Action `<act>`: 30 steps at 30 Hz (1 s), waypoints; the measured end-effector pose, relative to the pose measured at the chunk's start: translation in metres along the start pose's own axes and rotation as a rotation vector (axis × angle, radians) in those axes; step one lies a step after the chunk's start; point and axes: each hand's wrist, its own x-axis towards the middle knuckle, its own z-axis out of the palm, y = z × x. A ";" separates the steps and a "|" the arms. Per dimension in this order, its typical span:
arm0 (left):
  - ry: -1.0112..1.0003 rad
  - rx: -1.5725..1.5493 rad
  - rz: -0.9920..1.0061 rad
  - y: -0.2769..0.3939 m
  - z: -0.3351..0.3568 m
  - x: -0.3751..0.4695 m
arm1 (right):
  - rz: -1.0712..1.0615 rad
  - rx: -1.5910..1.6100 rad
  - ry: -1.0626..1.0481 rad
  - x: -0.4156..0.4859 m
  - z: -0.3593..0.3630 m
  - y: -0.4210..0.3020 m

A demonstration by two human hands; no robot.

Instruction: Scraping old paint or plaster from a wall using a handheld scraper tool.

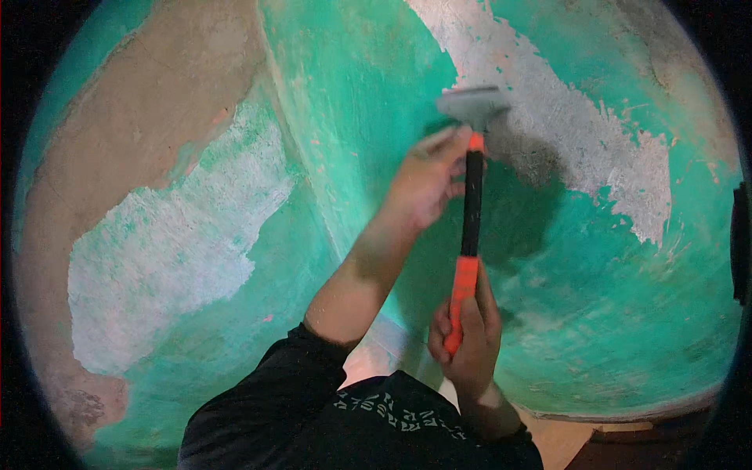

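Observation:
A long-handled scraper [472, 202] with a wide metal head, a black shaft and an orange grip is held upright before a green painted wall [364, 117]. My right hand [473, 341] is closed around the orange grip at its lower end. Just below the blurred head, my left hand [432, 173] is at the orange collar, its fingers partly hidden behind the shaft. The head lies over the left edge of a bare whitish patch [529, 88], where green paint is gone. Whether the blade touches the wall cannot be told.
Left of the wall corner [299, 170] is another whitish patch [176, 252], bordered by bare brown plaster [111, 135]. A dark object [740, 244] shows at the right rim. Beneath the wall's lower right edge lies a brown surface [634, 449].

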 end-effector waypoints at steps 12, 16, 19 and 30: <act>-0.019 0.037 0.023 0.012 0.000 -0.001 | 0.010 -0.010 -0.030 -0.002 0.010 -0.005; 0.029 0.014 -0.038 -0.002 0.004 -0.009 | 0.022 0.041 0.010 -0.013 0.007 0.004; -0.077 0.011 0.046 0.020 -0.004 0.010 | -0.052 -0.023 -0.048 0.009 0.012 -0.007; -0.037 0.005 0.028 0.019 -0.001 0.003 | -0.063 -0.006 -0.015 0.003 0.026 0.005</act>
